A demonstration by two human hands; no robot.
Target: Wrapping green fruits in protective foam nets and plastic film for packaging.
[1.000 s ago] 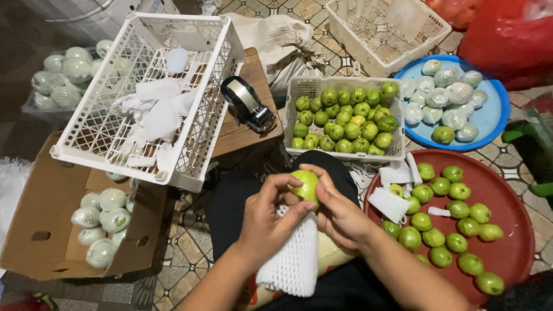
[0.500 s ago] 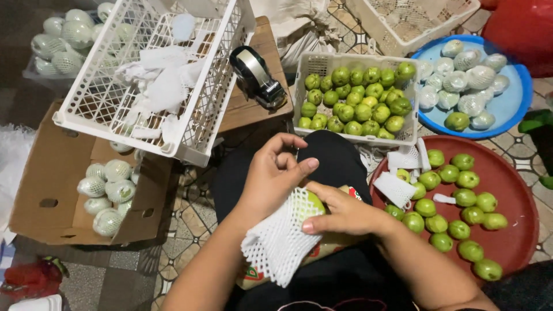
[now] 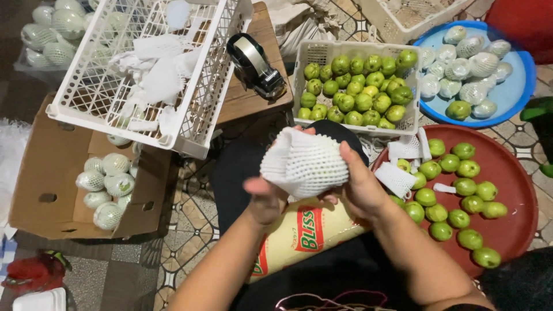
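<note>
- White foam netting [image 3: 305, 162] covers a round fruit that cannot be seen through it; this wrapped fruit sits in mid-air over the person's lap, and every other place below is told from it.
- Left hand [image 3: 265, 198] cups the wrapped fruit from beneath, fingers curled against the mesh, so it is grasping the bundle.
- Right hand [image 3: 360, 184] clasps the right side of the wrapped fruit, thumb lying over the top of the netting, also gripping it.
- By my judgement the step in hand is finishing the sleeve: the netting looks pulled all round the fruit, with a loose gathered end at the upper left.
- Next move, as I judge it, calls for tucking that loose end and keeping the fruit from slipping out of the sleeve while one hand lets go.
- Just below the wrapped fruit lies a cream printed bag [image 3: 299, 236] on the dark lap.
- Right of the wrapped fruit is a red round tray [image 3: 512, 230] of bare green fruit, with spare net sleeves [image 3: 397, 178] at its near edge.
- Above the wrapped fruit stands a small white basket [image 3: 357, 55] full of green fruit.
- Far left of the wrapped fruit, a cardboard box [image 3: 40, 173] holds already netted fruit.
- Above and left sit a tape dispenser [image 3: 256, 66] and a white crate [image 3: 196, 75].
</note>
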